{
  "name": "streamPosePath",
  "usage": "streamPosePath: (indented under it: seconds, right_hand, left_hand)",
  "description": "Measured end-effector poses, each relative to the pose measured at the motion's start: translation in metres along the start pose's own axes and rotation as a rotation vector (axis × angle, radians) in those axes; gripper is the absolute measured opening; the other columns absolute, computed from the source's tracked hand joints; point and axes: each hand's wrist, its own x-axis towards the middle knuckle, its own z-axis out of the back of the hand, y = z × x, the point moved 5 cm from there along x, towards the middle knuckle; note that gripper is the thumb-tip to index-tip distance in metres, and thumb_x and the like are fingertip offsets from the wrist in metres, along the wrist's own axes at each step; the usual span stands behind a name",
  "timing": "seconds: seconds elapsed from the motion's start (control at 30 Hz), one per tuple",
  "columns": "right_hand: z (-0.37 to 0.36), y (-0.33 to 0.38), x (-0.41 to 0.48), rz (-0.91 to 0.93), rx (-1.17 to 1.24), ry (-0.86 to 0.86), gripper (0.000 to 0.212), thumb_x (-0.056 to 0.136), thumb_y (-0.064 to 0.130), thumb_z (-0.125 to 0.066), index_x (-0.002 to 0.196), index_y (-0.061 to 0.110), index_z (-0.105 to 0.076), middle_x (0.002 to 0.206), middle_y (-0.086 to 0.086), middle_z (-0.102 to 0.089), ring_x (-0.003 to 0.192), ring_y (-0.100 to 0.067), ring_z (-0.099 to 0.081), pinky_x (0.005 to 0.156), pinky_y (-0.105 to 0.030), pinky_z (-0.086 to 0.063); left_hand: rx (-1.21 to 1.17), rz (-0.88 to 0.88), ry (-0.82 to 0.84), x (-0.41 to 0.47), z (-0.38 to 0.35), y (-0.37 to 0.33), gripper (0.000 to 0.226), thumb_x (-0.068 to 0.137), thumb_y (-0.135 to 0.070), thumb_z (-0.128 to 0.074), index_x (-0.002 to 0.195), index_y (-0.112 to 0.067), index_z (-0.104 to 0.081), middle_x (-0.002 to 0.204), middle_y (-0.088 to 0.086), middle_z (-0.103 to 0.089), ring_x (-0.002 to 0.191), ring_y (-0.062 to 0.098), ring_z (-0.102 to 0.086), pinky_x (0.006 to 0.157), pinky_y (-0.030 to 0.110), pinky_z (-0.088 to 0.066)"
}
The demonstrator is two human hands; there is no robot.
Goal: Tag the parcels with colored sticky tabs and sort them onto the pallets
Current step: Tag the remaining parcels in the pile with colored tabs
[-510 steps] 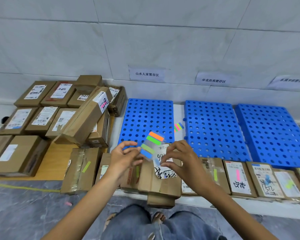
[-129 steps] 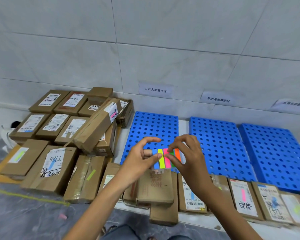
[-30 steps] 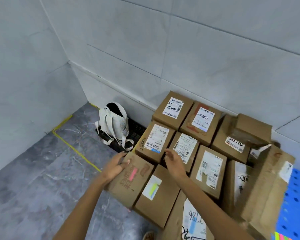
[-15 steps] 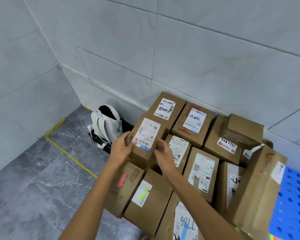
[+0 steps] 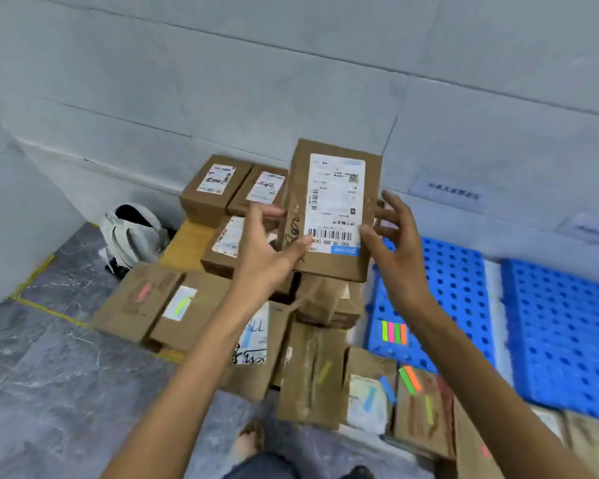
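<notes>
I hold a brown cardboard parcel [image 5: 332, 209] with a white shipping label upright in front of me, above the pile. My left hand [image 5: 267, 250] grips its lower left edge, thumb on the front. My right hand [image 5: 395, 243] pinches the lower right edge, thumb on the label corner and fingers spread behind. No coloured tab shows on this parcel. A pad of coloured sticky tabs [image 5: 394, 331] lies on the near corner of a blue perforated pallet [image 5: 460, 271]. A second blue pallet [image 5: 561, 323] lies to its right.
Untagged parcels [image 5: 215, 191] are stacked by the wall. Tagged parcels [image 5: 159, 305] lie on the floor at left, more tagged parcels [image 5: 415, 406] in a front row. A white backpack [image 5: 132, 236] sits in the corner. Paper signs [image 5: 453, 193] hang on the tiled wall.
The parcel has been lifted off the stack and turned upright toward me. My view swung right, so the blue pallets and the tab pad are back in sight.
</notes>
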Motion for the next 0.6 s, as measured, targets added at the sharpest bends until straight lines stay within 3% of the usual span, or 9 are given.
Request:
streamPosePath:
  seconds: [0.1, 0.23, 0.37, 0.43, 0.53, 0.6]
  right_hand:
    - [0.103, -0.051, -0.046, -0.15, -0.091, -0.111, 0.046, 0.09, 0.015, -0.06, 0.134, 0.017, -0.045, 0.119, -0.001, -0.055, 0.094, -0.006, -0.055, 0.078, -0.021, -0.05]
    - [0.201, -0.125, -0.109, -0.373, -0.1, -0.165, 0.047, 0.091, 0.019, -0.058, 0.135, 0.023, -0.042, 0.131, -0.004, -0.051, 0.115, -0.021, -0.054, 0.096, -0.041, -0.047]
    - [0.265, -0.178, -0.161, -0.5, -0.107, -0.148, 0.052, 0.091, 0.022, -0.057, 0.139, 0.02, -0.038, 0.136, -0.003, -0.048, 0.116, -0.026, -0.054, 0.095, -0.051, -0.047]
    - [0.281, -0.195, -0.179, -0.504, -0.135, -0.125, 0.05, 0.091, 0.019, -0.057, 0.138, 0.018, -0.038, 0.133, -0.003, -0.05, 0.114, -0.024, -0.055, 0.09, -0.044, -0.051]
    - [0.284, -0.217, -0.202, -0.501, -0.208, -0.103, 0.045, 0.094, 0.008, -0.051, 0.136, 0.012, -0.037, 0.128, -0.005, -0.05, 0.112, -0.02, -0.053, 0.078, -0.016, -0.048]
    - [0.288, -0.228, -0.211, -0.484, -0.248, -0.113, 0.044, 0.095, 0.01, -0.049, 0.137, 0.011, -0.036, 0.13, -0.006, -0.049, 0.114, -0.02, -0.052, 0.084, -0.02, -0.045]
  left_hand:
    - [-0.058, 0.078, 0.16, -0.059, -0.095, 0.014, 0.047, 0.067, -0.019, -0.079, 0.092, -0.036, -0.044, 0.104, -0.01, -0.06, 0.102, 0.009, -0.06, 0.092, 0.037, -0.05]
    - [0.052, 0.224, 0.329, -0.128, -0.195, 0.053, 0.049, 0.073, -0.014, -0.077, 0.108, -0.022, -0.044, 0.105, -0.011, -0.054, 0.1, 0.006, -0.056, 0.09, 0.019, -0.045]
    - [0.103, 0.326, 0.528, -0.173, -0.256, 0.092, 0.021, 0.089, -0.015, -0.059, 0.108, -0.019, -0.052, 0.101, -0.009, -0.056, 0.092, 0.001, -0.055, 0.079, 0.009, -0.042]
    - [0.218, 0.3, 0.575, -0.178, -0.269, 0.117, 0.013, 0.092, -0.01, -0.053, 0.102, -0.017, -0.056, 0.096, -0.003, -0.059, 0.088, 0.006, -0.056, 0.074, 0.011, -0.042]
    - [0.583, 0.19, 0.541, -0.172, -0.264, 0.167, 0.018, 0.089, -0.013, -0.058, 0.106, -0.017, -0.055, 0.095, -0.006, -0.054, 0.096, 0.015, -0.053, 0.079, 0.019, -0.042]
    - [0.92, 0.102, 0.5, -0.17, -0.256, 0.198, 0.043, 0.081, -0.034, -0.068, 0.118, -0.02, -0.051, 0.114, -0.002, -0.049, 0.111, 0.017, -0.047, 0.09, 0.026, -0.042]
